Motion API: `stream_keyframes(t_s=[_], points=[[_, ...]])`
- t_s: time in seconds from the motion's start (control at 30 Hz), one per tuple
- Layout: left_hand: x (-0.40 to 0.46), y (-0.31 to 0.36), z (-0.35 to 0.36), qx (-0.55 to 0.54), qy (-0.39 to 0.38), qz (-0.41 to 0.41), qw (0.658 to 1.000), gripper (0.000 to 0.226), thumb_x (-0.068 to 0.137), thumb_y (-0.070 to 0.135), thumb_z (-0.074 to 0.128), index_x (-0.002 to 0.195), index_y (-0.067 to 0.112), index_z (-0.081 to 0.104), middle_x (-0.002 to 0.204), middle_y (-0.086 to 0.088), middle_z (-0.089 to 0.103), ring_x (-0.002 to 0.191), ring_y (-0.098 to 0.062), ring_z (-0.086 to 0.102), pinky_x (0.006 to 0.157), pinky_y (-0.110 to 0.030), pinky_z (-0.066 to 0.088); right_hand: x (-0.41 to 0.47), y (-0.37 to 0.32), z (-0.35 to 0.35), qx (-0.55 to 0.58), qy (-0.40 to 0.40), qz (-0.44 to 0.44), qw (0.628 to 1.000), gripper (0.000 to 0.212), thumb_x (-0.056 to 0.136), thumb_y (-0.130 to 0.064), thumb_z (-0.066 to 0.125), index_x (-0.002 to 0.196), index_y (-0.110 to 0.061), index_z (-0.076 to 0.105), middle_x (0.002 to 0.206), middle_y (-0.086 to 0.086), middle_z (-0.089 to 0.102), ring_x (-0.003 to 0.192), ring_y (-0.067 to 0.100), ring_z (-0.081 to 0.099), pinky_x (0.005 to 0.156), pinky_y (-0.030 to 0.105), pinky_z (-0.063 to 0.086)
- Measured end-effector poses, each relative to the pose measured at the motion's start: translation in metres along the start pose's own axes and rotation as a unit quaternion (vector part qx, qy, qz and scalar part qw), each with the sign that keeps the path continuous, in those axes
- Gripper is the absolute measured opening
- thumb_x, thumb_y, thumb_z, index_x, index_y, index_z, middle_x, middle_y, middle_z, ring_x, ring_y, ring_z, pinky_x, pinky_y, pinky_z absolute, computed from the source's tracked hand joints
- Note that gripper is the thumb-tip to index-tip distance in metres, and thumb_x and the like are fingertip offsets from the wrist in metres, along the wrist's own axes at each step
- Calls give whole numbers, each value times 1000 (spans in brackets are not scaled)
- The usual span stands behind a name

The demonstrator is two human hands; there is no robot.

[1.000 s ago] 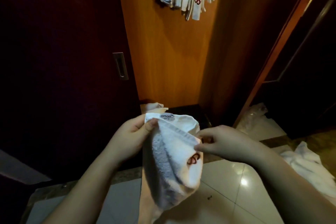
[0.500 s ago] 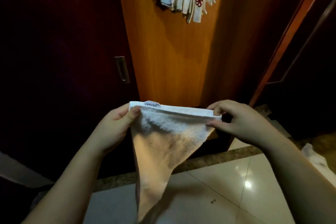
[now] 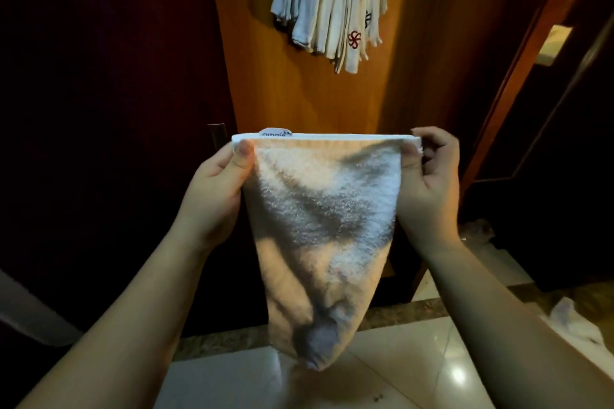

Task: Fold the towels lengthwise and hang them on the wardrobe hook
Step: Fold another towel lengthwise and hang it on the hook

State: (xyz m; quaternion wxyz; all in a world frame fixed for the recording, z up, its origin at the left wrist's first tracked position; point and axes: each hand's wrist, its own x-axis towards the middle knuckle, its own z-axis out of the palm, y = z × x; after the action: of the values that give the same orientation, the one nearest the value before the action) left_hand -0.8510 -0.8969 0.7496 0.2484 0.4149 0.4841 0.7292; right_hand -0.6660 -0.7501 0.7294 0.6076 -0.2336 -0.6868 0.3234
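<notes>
1. A dim room: an orange-brown wooden wardrobe panel (image 3: 299,83) stands between dark doors, above a glossy tiled floor (image 3: 415,365) with a speckled stone threshold strip.
2. High on the panel a bunch of folded towels (image 3: 332,3) hangs, presumably from the hook, which is hidden behind them; one bears a red flower emblem (image 3: 354,40).
3. The white terry towel (image 3: 319,219) in hand is held up at chest level in front of the panel, its hemmed top edge stretched level, a small brand label (image 3: 275,133) standing up near the left corner.
4. The left hand (image 3: 216,196) pinches the top left corner, thumb on the near face; the right hand (image 3: 428,183) pinches the top right corner. The hands are apart, the hem taut between them.
5. Below the hem the cloth narrows and droops to a bunched tip, so it looks soft, light and limp, with no stiffness of its own.
6. Judgement: it keeps its shape only under tension, so the corners and hem are the places to hold; bringing corner to corner would make the lengthwise fold.
7. More white cloth (image 3: 574,322) lies on the floor at the right.
</notes>
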Motion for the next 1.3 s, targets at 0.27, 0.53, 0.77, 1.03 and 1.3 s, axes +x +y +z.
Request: stream_keyframes(t_s=[0.27, 0.53, 0.77, 1.03, 1.3], points=[[-11, 12, 52, -9, 19, -11, 1000, 36, 94, 41, 48, 101, 22, 77, 100, -5, 76, 92, -18, 71, 76, -27, 57, 11, 0, -45, 114, -91, 121, 982, 38, 94, -44, 58, 125, -28, 44, 110, -3, 64, 94, 2, 67, 77, 19, 53], [-26, 25, 69, 19, -25, -24, 999, 35, 99, 39, 47, 106, 19, 76, 104, -11, 74, 95, -24, 70, 82, -32, 57, -9, 14, -65, 133, -190, 272, 934, 34, 77, -49, 63, 98, -23, 68, 85, -14, 76, 85, 6, 73, 71, 22, 55], [-21, 41, 67, 14, -7, -4, 1000, 36, 101, 31, 40, 107, 14, 71, 99, -9, 75, 93, -22, 71, 76, -30, 57, 1, -3, -56, 81, -111, 210, 968, 33, 73, -60, 57, 84, -29, 63, 77, -14, 68, 65, -6, 65, 52, 5, 44], [-11, 53, 79, 5, -17, 11, 1000, 42, 99, 33, 42, 118, 4, 64, 101, -10, 73, 93, -22, 70, 75, -29, 56, 9, -17, -56, 98, -24, 152, 983, 18, 86, -51, 53, 90, -35, 60, 83, -18, 65, 71, -18, 62, 60, 5, 47], [0, 47, 91, -3, -20, 4, 1000, 45, 95, 35, 44, 119, 2, 63, 101, -11, 73, 91, -22, 70, 72, -29, 57, 28, -6, -77, 133, -72, 188, 970, 39, 84, -56, 53, 86, -20, 69, 79, -4, 72, 68, 0, 69, 56, 12, 49]])
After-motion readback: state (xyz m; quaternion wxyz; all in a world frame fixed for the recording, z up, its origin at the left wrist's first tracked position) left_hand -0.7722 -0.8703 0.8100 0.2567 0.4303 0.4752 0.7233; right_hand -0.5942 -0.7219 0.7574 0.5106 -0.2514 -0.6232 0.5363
